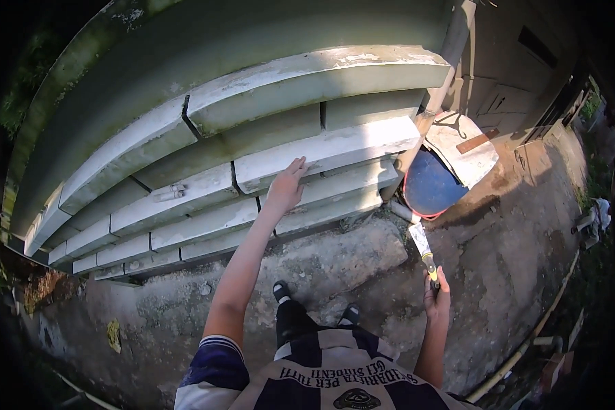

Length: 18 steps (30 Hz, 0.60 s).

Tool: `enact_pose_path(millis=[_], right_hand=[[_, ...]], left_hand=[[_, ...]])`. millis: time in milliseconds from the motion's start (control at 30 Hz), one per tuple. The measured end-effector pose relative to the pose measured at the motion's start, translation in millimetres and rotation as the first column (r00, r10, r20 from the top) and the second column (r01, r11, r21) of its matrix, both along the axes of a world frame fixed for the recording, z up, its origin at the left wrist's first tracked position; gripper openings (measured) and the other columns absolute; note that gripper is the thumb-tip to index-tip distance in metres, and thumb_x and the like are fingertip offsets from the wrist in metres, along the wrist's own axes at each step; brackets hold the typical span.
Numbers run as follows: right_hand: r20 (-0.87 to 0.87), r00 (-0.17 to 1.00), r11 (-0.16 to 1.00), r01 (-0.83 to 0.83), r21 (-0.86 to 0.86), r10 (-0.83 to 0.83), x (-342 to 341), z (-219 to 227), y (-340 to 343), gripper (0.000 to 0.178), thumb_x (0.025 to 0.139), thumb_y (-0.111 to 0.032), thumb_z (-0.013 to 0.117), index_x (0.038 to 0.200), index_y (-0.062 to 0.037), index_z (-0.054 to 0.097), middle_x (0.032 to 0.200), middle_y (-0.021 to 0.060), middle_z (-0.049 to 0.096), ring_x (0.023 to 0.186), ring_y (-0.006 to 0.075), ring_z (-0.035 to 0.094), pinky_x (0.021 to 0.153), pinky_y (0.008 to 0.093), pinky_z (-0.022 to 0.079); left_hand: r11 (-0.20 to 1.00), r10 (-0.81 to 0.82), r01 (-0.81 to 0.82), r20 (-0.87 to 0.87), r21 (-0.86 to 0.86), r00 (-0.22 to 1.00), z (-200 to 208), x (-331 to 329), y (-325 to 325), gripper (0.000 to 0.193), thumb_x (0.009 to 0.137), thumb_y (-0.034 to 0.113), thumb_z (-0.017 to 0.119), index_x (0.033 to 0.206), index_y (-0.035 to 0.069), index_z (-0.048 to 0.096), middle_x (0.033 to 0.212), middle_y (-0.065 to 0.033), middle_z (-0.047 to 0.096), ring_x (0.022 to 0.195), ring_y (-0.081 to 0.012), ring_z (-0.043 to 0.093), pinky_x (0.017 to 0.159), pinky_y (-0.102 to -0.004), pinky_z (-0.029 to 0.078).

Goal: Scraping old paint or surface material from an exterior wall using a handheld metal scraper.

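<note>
My left hand [286, 188] reaches forward with its fingers stretched out, fingertips on or just over the white top of a stepped wall ledge [335, 148]. Nothing is held in it. Off to the right and lower, my right hand [436, 295] grips the yellow and black handle of a putty knife [428, 261]. Its wide blade, smeared white, points away from me toward the foot of a pipe. The ledges run in several pale tiers, split by dark vertical gaps, with worn white patches on their tops.
A blue tub [432, 184] with a red rim stands right of the ledges, partly covered by a pale board [462, 147] with a dark hanger on it. A vertical pipe [433, 102] ends the ledges. Small clear cylinders [170, 193] lie on one ledge. A long pole [526, 342] lies at the right.
</note>
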State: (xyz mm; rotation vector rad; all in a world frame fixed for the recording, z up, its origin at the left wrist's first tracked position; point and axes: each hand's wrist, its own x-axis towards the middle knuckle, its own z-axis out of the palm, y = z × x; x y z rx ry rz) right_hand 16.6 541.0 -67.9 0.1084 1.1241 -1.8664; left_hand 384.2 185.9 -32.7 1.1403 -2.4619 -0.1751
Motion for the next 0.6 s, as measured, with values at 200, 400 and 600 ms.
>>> enact_pose_path(millis=[200,400,600], right_hand=[[0.129,0.985,0.993,-0.109,-0.041,0.114,41,8,-16,0.025,0.095,-0.008,0.070,0.116,0.0022,0.061,0.117,0.0151,0.068,0.108,0.0314,0.070,0.091,0.0332,0.062],[0.005,0.960,0.957,-0.280,-0.073,0.282,90,-4,-35,0.034,0.093,0.000,0.068,0.125,-0.0029,0.058,0.108,0.0133,0.066,0.095,0.0261,0.072,0.081,0.0357,0.064],[-0.128,0.922,0.931,-0.364,0.029,0.364,149,-11,-85,0.043,0.093,-0.002,0.068,0.132,-0.0129,0.055,0.097,-0.0004,0.062,0.071,0.0113,0.059,0.062,0.0293,0.055]], left_hand=[[0.996,-0.026,0.024,0.017,0.087,1.000,34,27,-21,0.042,0.084,0.006,0.067,0.125,0.008,0.063,0.146,-0.0108,0.057,0.131,-0.0335,0.055,0.110,-0.0441,0.046],[0.930,-0.282,0.313,-0.172,0.192,0.944,32,70,-52,0.056,0.077,0.000,0.072,0.131,0.010,0.061,0.147,-0.0099,0.057,0.138,-0.0326,0.051,0.116,-0.0447,0.039],[0.828,-0.382,0.459,-0.275,0.323,0.882,37,71,-54,0.070,0.069,0.001,0.079,0.136,0.012,0.060,0.153,-0.0107,0.052,0.145,-0.0306,0.044,0.121,-0.0431,0.034]])
